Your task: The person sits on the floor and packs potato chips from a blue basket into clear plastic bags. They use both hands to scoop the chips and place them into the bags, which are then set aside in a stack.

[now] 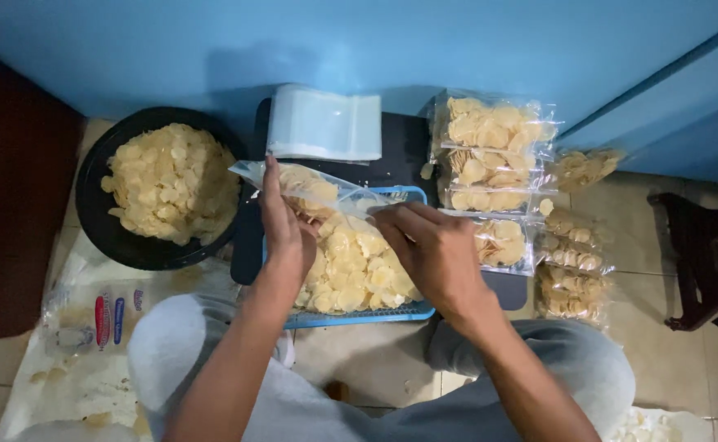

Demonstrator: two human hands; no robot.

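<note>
The left hand [287, 233] grips a clear plastic bag [310, 187] (partly filled with chips). The right hand [434, 250] pinches its other end above the blue tray [359, 315] of chips.

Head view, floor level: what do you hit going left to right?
Black bowl of chips → left hand on a part-filled clear bag → right hand → stacked filled chip bags → dark stool.

blue tray [414, 195] mostly hidden, right fingers [391, 225] tucked under
</note>
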